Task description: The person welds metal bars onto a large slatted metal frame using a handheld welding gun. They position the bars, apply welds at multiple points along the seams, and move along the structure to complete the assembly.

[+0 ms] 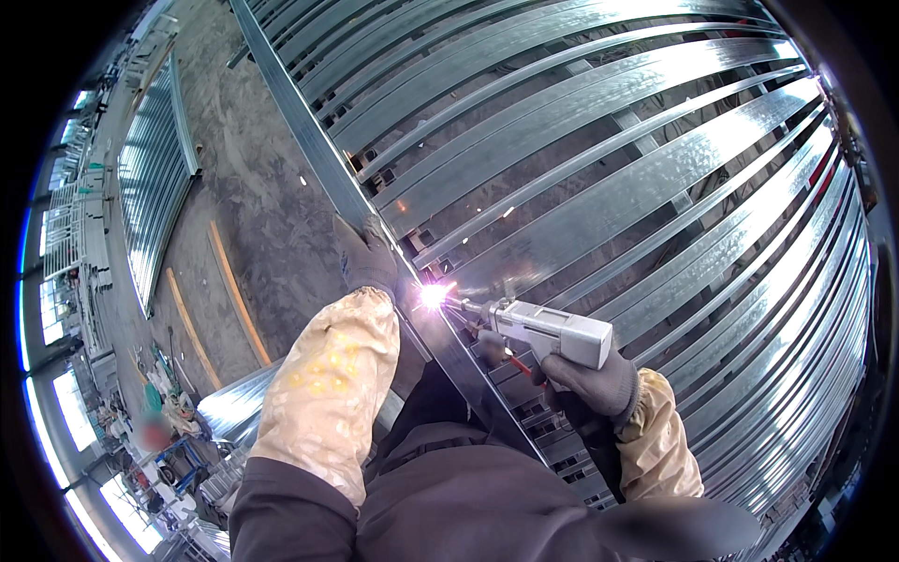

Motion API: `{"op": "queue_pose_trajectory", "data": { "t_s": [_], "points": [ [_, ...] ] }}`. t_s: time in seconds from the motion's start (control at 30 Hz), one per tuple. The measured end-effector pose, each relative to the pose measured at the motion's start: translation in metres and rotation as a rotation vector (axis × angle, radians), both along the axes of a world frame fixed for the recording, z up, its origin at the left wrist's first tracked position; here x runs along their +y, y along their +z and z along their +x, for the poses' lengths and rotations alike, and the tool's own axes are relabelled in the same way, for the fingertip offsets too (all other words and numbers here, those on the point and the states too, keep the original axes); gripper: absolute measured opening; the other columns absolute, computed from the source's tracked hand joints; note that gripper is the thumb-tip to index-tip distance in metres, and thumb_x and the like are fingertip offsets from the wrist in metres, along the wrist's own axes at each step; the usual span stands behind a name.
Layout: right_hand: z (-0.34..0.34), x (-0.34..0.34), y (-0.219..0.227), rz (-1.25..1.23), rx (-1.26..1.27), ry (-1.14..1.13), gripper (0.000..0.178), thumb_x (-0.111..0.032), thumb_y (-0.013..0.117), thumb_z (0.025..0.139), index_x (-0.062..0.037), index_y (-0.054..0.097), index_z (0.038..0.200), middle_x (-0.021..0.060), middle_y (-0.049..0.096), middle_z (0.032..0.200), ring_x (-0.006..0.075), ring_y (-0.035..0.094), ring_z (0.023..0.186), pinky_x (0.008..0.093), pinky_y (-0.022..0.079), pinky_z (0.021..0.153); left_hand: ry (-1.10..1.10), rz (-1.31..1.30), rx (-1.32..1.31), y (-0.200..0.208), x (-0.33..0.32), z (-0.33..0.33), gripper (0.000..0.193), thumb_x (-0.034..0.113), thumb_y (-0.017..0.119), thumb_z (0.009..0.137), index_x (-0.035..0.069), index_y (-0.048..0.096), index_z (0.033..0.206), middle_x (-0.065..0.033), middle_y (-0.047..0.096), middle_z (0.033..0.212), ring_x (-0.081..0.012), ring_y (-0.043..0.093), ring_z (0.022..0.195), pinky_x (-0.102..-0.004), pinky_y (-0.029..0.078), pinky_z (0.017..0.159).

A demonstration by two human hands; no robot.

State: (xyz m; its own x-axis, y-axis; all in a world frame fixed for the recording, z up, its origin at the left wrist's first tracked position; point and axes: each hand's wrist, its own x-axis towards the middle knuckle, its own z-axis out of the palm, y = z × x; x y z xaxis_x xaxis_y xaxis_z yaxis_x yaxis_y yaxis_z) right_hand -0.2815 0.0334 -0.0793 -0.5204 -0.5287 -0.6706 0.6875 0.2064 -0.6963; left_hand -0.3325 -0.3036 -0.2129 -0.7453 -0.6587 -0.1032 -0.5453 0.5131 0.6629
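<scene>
My right hand (599,386), in a dark grey glove, is wrapped around the handle of a silver, box-bodied welding gun (557,332). The gun's nozzle points left at a bright white-pink weld spark (434,295), where a flat metal slat meets a long metal rail (318,150). Just beyond the spark, my gloved left hand (365,255) grips this rail, its fingers partly hidden. Below the gun's nozzle runs a thin feed tube with a red part (517,362). Glare hides the joint itself.
Rows of shiny metal slats (562,89) fill the right side, with gaps between them. On the floor at left lie another slatted panel (154,178) and two wooden strips (234,292). A black cable (599,450) hangs below the gun.
</scene>
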Motion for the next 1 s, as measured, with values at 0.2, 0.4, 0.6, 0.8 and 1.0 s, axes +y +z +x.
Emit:
{"op": "queue_pose_trajectory", "data": {
  "t_s": [0.2,0.4,0.6,0.8,1.0],
  "points": [
    [0.002,0.003,0.005,0.035,-0.052,-0.005,0.047,-0.024,0.065,0.097,-0.0024,0.058,0.138,0.0049,0.07,0.088,0.0101,0.065,0.072,0.0271,0.056,0.063,-0.014,-0.028,-0.02,0.001,0.003,-0.002,0.07,0.038,0.049,0.108,-0.01,0.027,0.154,-0.0332,0.045,0.15,-0.0443,0.048,0.138,-0.0443,0.042,0.113],
    [0.004,0.002,0.007,0.037,-0.105,-0.038,0.047,-0.023,0.065,0.096,-0.0021,0.057,0.138,0.0052,0.07,0.088,0.0107,0.065,0.068,0.0272,0.056,0.062,-0.031,-0.052,0.018,-0.009,-0.001,-0.001,0.066,0.033,0.047,0.108,-0.007,0.026,0.155,-0.0337,0.046,0.149,-0.0444,0.052,0.134,-0.0445,0.044,0.11],
    [0.006,0.004,0.0,0.017,-0.038,-0.001,0.047,-0.021,0.065,0.097,-0.0014,0.056,0.139,0.0052,0.07,0.089,0.0105,0.066,0.07,0.0267,0.056,0.062,-0.014,-0.012,0.038,-0.014,-0.004,-0.001,0.066,0.033,0.047,0.108,-0.007,0.024,0.156,-0.0338,0.046,0.15,-0.0436,0.052,0.134,-0.0439,0.044,0.11],
    [0.011,0.008,-0.006,0.008,-0.036,-0.011,0.045,-0.016,0.063,0.098,-0.0026,0.055,0.14,0.007,0.07,0.089,0.0117,0.065,0.068,0.027,0.055,0.06,-0.008,0.117,0.075,-0.014,-0.005,-0.001,0.067,0.033,0.046,0.109,-0.008,0.023,0.156,-0.0337,0.045,0.15,-0.0429,0.051,0.136,-0.0432,0.042,0.112],
    [0.008,0.006,0.001,-0.036,-0.071,-0.042,0.046,-0.018,0.064,0.097,-0.0027,0.054,0.14,0.0065,0.07,0.09,0.012,0.066,0.068,0.0268,0.055,0.059,-0.038,-0.005,-0.002,-0.01,-0.007,-0.002,0.071,0.037,0.047,0.108,-0.011,0.023,0.155,-0.0325,0.044,0.152,-0.0416,0.048,0.14,-0.0418,0.039,0.116]
  ]
}}
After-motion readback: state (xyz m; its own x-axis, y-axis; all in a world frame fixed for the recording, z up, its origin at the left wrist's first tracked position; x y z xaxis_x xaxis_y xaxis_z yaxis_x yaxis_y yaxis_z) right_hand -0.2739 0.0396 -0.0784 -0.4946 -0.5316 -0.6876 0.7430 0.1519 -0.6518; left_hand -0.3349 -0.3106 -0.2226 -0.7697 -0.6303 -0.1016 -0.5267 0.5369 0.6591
